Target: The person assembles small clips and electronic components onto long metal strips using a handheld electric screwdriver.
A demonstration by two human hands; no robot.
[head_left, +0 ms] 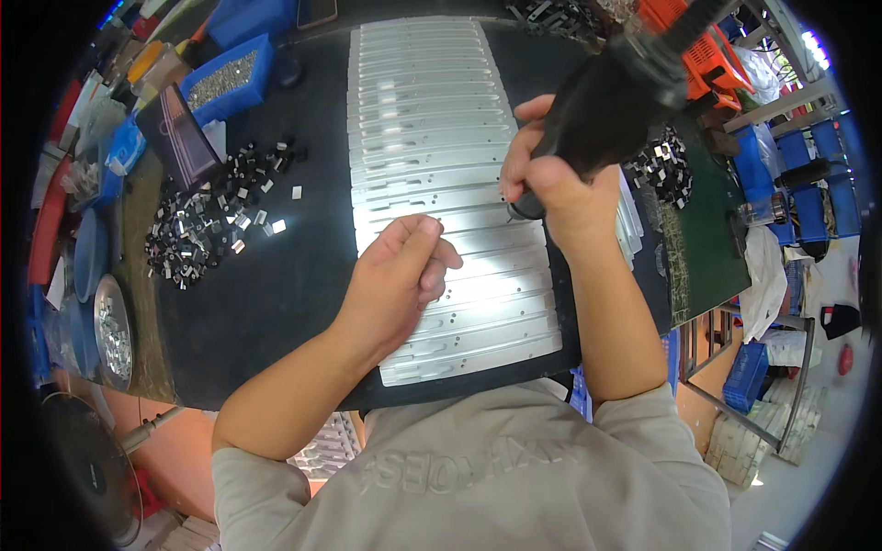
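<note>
A row of silver metal strips (446,174) lies side by side down the middle of the dark table. Over its near part is my left hand (400,275), thumb and index finger pinched together and the other fingers curled. Whatever sits in that pinch is too small to make out. My right hand (574,197) grips a black electric screwdriver (606,106), whose body slants up to the right. The tool's tip (524,209) points down and left, close above the strips, to the right of my left hand. Small dark holes show along the strips.
Small black and silver pieces (220,211) are heaped on the left, with another heap (666,165) at right. Behind the left heap stand a tilted dark screen (179,138) and a blue bin (225,83) of tiny metal parts. A round metal dish (112,331) sits at the left edge.
</note>
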